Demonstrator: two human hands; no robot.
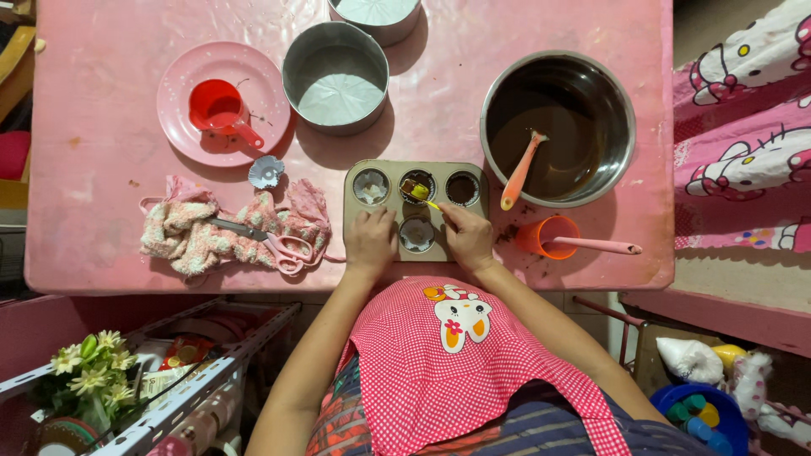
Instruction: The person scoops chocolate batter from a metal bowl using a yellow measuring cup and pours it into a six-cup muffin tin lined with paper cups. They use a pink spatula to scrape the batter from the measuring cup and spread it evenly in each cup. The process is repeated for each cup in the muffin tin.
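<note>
Muffin tin, six cups, tan metal, lying on a pink table near its front edge. Just in front of the tin, a red checked apron with a rabbit patch on the wearer's front. Left hand curled, fingers pressed together, resting on the tin's near left corner and covering a cup there. Right hand at the tin's near right side, pinching a small yellow spoon whose tip reaches into the middle far cup. Paper liners in the near middle cup and the far left cup; dark batter in the far right cup.

Left of the tin, a fluffy pink and white cloth with pink-handled scissors lying across it. Just beyond the cloth, one loose paper liner. Right of the tin, an orange cup with a pink handle sticking out sideways.

Beyond the tin to the right, a large steel bowl with brown batter and an orange spatula leaning over its rim toward the tin. Beyond the tin to the left, a round cake pan lined with paper, and farther left a pink plate bearing a red measuring cup. Farthest from the tin, a second round pan, cut off by the picture's edge.
</note>
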